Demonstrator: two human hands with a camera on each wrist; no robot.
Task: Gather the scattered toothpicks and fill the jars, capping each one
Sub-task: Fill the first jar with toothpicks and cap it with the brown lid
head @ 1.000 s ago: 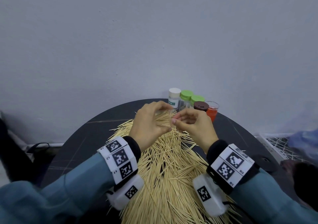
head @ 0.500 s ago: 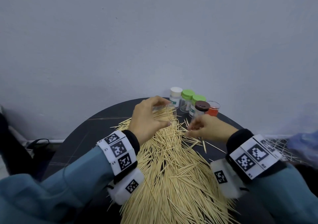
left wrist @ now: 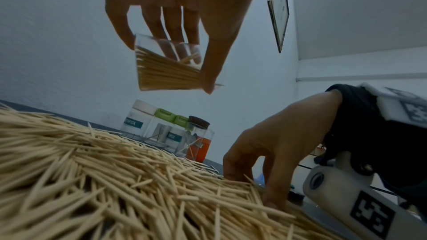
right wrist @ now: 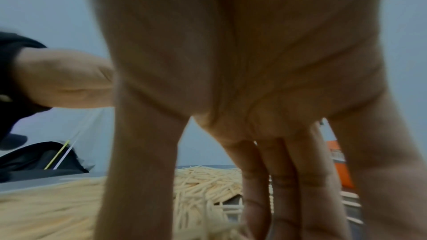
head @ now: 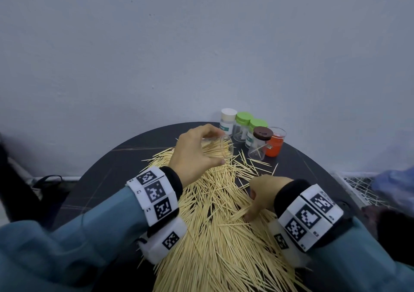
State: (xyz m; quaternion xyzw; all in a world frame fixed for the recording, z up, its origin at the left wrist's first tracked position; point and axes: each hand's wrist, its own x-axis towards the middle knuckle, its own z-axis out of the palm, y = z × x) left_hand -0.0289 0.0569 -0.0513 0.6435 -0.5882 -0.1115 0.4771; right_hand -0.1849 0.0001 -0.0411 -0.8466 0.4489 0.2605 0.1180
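My left hand [head: 201,155] grips a clear lidless jar [head: 224,149] tilted on its side above the far end of the toothpick pile [head: 224,235]. The jar [left wrist: 166,72] is part full of toothpicks, with the thumb and fingers of my left hand [left wrist: 175,25] wrapped round it. My right hand [head: 262,197] reaches down onto the right side of the pile. Its fingers [right wrist: 277,180] point straight down and touch the toothpicks, with the thumb spread apart. In the left wrist view my right hand [left wrist: 261,176] has nothing pinched that I can see.
At the back of the round dark table [head: 107,175] stand a white-capped jar [head: 228,121], two green-capped jars [head: 243,125], a brown-capped jar [head: 261,143] and an orange lidless cup [head: 274,144]. A wall rises just behind them. A wire rack [head: 367,188] lies to the right.
My right hand has left the jar's mouth and come down and nearer onto the right side of the pile. My left hand has kept hold of the tilted jar.
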